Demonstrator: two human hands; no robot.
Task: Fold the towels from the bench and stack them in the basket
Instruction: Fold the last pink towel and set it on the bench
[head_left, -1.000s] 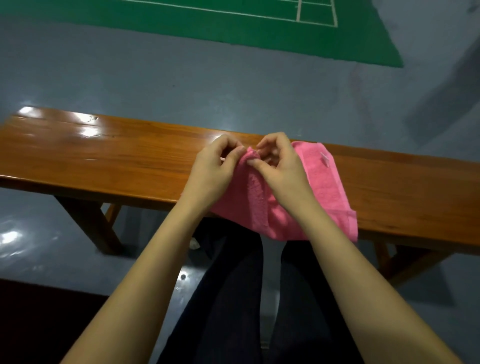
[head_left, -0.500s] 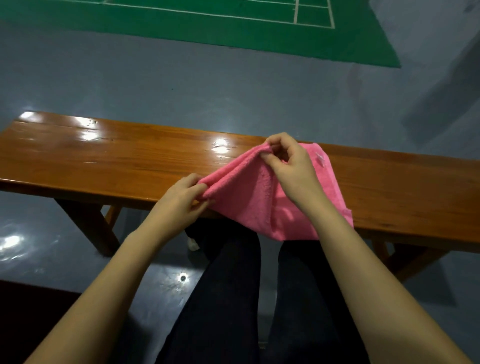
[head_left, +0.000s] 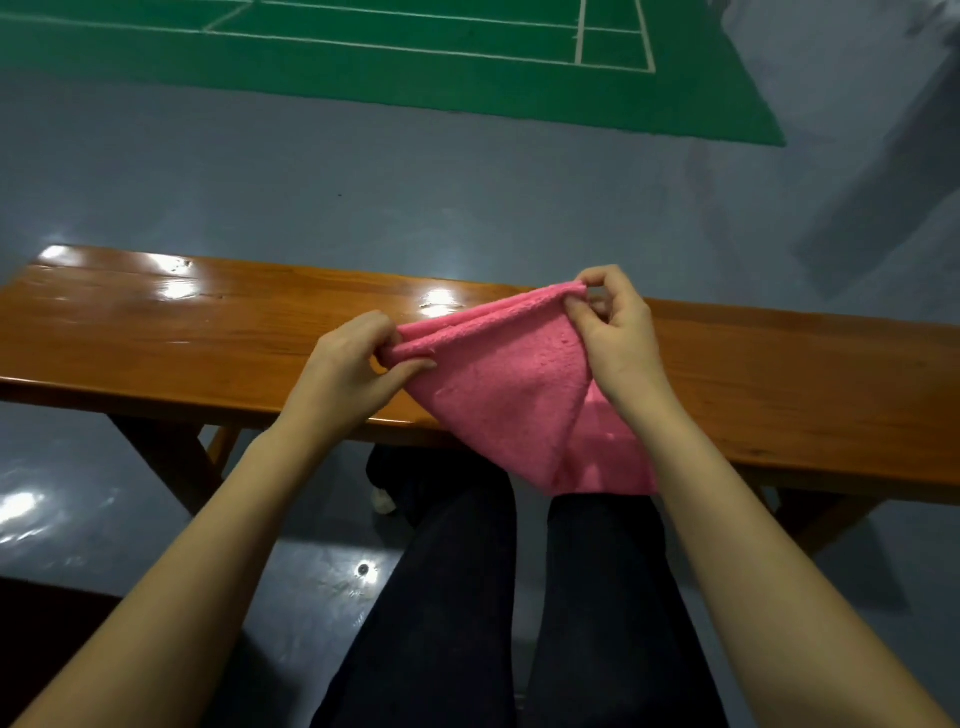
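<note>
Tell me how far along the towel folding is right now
Done: nothing visibly finished; no basket or folded stack is in view. In hand: one pink towel, its top edge doubled over, pinched at one end by the left hand and at the other by the right hand, with the rest hanging over the near edge of the wooden bench. Left: completing this fold and placing it in the basket. No other towels show on the bench.
</note>
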